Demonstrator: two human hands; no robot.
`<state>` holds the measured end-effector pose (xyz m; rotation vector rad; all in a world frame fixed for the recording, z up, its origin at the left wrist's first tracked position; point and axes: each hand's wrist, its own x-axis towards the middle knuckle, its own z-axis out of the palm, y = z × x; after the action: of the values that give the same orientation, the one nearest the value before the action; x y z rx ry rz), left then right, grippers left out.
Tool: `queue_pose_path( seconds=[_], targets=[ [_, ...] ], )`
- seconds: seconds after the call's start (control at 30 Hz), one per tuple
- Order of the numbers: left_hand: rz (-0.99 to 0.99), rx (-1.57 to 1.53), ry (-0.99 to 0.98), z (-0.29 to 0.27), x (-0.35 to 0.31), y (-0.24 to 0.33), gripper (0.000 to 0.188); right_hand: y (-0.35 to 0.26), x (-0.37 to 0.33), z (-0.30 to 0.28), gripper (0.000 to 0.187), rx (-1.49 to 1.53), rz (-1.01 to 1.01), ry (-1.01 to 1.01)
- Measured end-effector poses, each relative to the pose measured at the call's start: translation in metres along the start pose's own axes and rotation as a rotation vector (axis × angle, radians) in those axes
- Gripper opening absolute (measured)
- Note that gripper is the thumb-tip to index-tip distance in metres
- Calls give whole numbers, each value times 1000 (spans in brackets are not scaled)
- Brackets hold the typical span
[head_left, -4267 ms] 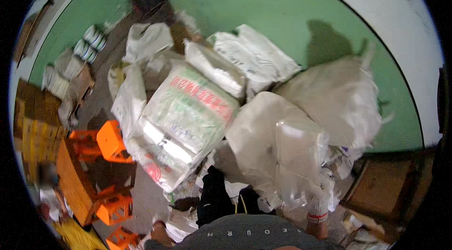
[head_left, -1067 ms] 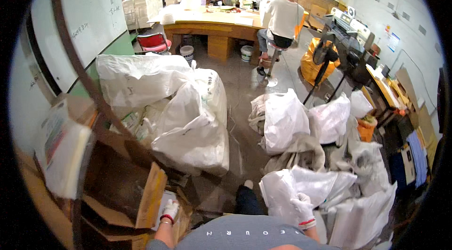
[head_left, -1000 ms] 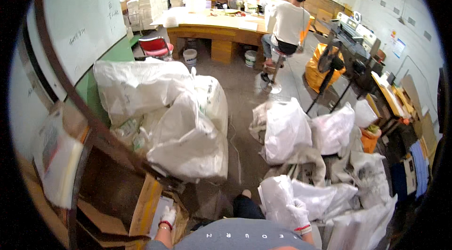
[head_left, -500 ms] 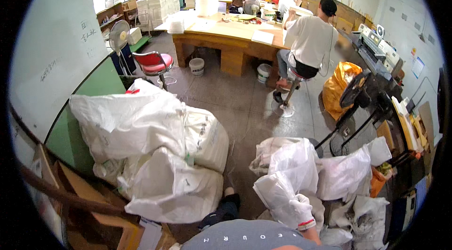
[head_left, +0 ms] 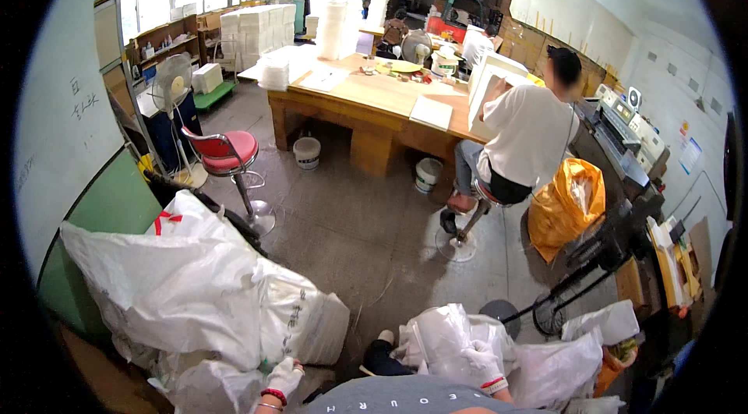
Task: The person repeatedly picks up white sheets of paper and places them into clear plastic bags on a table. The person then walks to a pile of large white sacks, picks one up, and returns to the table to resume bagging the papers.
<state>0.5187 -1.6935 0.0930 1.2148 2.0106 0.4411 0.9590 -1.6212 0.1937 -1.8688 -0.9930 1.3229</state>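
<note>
My left hand, in a white glove with a red cuff, is low in the view at the near edge of the large white woven sacks. Its fingers look curled; whether anything is between them is hidden. Also white-gloved, my right hand is closed on a translucent white plastic bag, held in front of my body on the right. More white plastic bags lie just beyond that hand.
Ahead stands a wooden worktable, where a person in a white shirt sits on a stool. A red chair stands left. On the right are an orange sack and a black stand fan.
My view has tilted up and shifted. My left hand has come into view beside the woven sacks. The right hand still holds the plastic bag. The seated person's arms and head have moved.
</note>
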Motion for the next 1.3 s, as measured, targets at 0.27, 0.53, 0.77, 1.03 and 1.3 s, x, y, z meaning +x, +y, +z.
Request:
queue_pose_path(
  seconds=[0.27,0.53,0.77,1.03,1.3],
  targets=[
    [-8,136,-191,0,109,113,41,-97,151,-4,22,121,-136,-262],
    [48,-30,48,29,227,146,32,-178,313,34,13,-165,-414,-159],
    [-84,-130,29,45,405,162,26,-278,444,119,17,-100,-348,-281],
    [-68,-122,228,-20,671,211,26,-400,614,241,18,-219,-418,-353],
    [63,-367,-9,-100,913,313,31,-522,808,360,15,-52,-426,-431]
  ],
)
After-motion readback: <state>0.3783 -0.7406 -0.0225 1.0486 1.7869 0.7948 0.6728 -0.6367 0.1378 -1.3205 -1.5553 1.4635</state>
